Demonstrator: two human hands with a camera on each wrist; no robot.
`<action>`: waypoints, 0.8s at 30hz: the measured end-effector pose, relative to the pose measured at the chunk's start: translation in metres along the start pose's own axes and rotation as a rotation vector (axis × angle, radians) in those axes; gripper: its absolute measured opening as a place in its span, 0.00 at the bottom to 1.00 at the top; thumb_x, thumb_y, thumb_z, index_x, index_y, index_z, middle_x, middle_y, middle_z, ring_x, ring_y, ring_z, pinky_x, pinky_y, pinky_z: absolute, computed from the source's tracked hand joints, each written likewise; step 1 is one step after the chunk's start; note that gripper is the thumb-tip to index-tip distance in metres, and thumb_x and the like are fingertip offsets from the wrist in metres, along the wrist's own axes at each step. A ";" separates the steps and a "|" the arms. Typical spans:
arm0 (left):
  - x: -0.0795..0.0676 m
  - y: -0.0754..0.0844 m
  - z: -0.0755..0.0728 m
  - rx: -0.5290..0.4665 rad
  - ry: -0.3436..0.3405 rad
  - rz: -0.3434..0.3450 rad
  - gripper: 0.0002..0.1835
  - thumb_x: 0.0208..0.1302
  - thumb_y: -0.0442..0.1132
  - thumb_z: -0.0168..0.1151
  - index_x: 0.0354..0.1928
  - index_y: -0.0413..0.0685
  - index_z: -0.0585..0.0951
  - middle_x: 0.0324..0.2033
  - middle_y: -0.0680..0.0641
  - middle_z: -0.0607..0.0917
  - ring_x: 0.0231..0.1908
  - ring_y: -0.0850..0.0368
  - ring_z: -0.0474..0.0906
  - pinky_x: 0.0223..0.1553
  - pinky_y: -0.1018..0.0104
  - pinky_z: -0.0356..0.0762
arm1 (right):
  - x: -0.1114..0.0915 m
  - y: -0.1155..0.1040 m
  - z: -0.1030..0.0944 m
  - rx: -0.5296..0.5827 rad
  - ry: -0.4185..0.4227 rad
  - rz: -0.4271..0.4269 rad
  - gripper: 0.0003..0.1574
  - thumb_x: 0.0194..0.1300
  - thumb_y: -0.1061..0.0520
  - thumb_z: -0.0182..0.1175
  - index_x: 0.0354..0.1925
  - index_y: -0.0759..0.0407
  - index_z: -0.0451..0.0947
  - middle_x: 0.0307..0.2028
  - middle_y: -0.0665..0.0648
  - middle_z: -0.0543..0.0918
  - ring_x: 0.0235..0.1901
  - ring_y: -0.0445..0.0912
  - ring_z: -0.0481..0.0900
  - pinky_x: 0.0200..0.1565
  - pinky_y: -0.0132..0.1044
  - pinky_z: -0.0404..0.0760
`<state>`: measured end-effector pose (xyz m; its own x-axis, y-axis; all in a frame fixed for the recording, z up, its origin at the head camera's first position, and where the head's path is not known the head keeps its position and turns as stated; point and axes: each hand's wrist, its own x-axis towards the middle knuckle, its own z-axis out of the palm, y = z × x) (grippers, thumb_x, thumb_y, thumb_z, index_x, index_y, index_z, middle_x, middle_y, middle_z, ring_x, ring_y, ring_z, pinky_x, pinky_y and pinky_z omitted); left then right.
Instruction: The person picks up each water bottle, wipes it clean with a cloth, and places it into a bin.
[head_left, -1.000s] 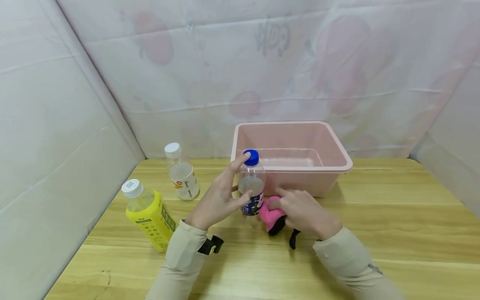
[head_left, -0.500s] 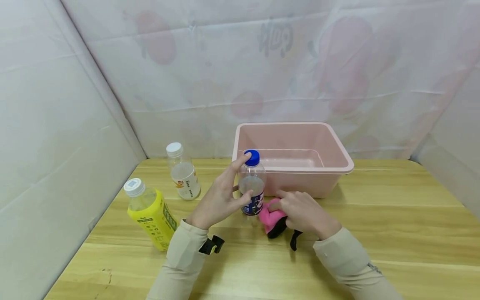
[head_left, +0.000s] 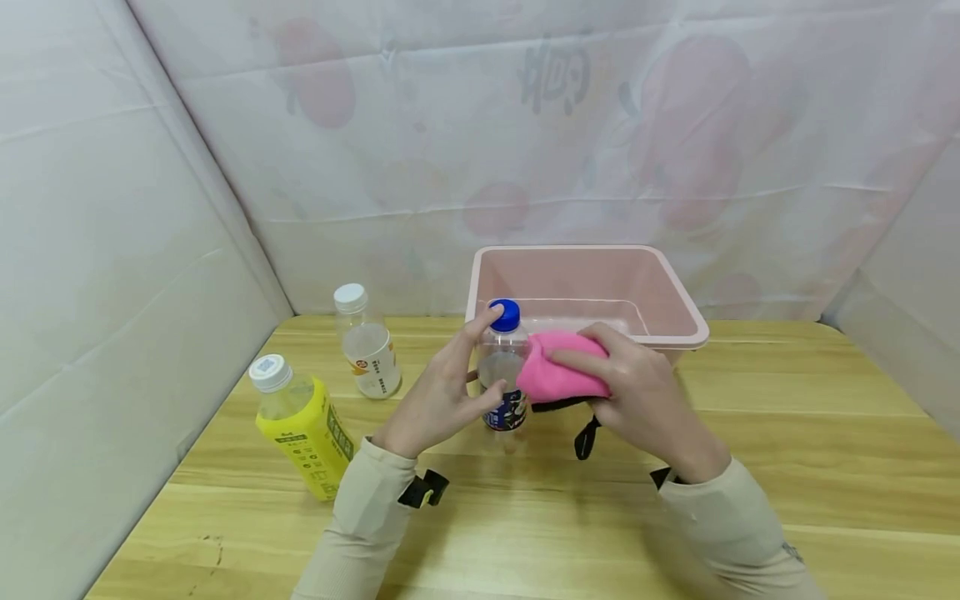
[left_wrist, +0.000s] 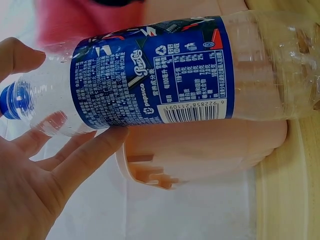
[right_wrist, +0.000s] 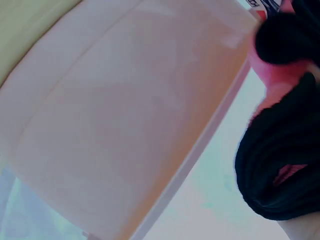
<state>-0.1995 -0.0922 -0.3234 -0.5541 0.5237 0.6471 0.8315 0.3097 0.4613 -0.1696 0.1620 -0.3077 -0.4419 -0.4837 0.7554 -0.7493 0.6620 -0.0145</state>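
My left hand [head_left: 442, 392] holds a clear plastic Pepsi bottle [head_left: 504, 367] upright, thumb and fingers round its upper part. The bottle has a blue cap, and its dark blue label [left_wrist: 155, 75] faces the left wrist camera. My right hand [head_left: 645, 392] grips a pink cloth mitt [head_left: 562, 367] with a black ribbed cuff [right_wrist: 280, 150] and a black hanging loop [head_left: 587, 439]. The mitt is raised off the table at the bottle's right side; whether they touch I cannot tell. Some right-hand fingers are hidden behind the mitt.
Behind the bottle stands a pink plastic basin [head_left: 693, 340] with nothing seen inside. To the left are a white-capped clear bottle [head_left: 371, 354] and a yellow-labelled bottle [head_left: 307, 433]. All stand on a wooden table [head_left: 810, 433] with cloth walls around it.
My right hand has lifted the pink mitt from the table up beside the bottle's shoulder. My left hand and the bottle have hardly moved.
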 end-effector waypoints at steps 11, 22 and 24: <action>0.000 0.000 0.000 -0.038 -0.011 -0.025 0.46 0.60 0.27 0.66 0.76 0.49 0.54 0.69 0.31 0.67 0.63 0.38 0.72 0.42 0.55 0.88 | 0.005 -0.003 0.001 0.160 0.179 0.067 0.33 0.46 0.76 0.55 0.52 0.62 0.85 0.47 0.68 0.79 0.50 0.60 0.79 0.59 0.22 0.70; 0.000 0.001 0.001 -0.038 -0.012 -0.019 0.46 0.60 0.28 0.65 0.77 0.48 0.53 0.69 0.31 0.67 0.64 0.37 0.71 0.43 0.52 0.88 | -0.001 0.000 0.003 0.040 0.062 0.040 0.39 0.35 0.78 0.57 0.48 0.59 0.87 0.43 0.63 0.81 0.33 0.57 0.81 0.29 0.49 0.84; 0.000 0.000 0.001 -0.026 -0.009 -0.015 0.45 0.61 0.28 0.65 0.77 0.48 0.53 0.69 0.31 0.67 0.63 0.37 0.72 0.42 0.53 0.88 | -0.003 0.001 0.004 0.019 -0.002 0.040 0.37 0.34 0.78 0.58 0.45 0.57 0.86 0.41 0.60 0.81 0.30 0.53 0.78 0.26 0.45 0.81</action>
<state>-0.1994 -0.0913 -0.3239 -0.5662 0.5265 0.6342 0.8214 0.2968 0.4871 -0.1710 0.1621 -0.3125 -0.4726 -0.4583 0.7528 -0.7401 0.6701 -0.0567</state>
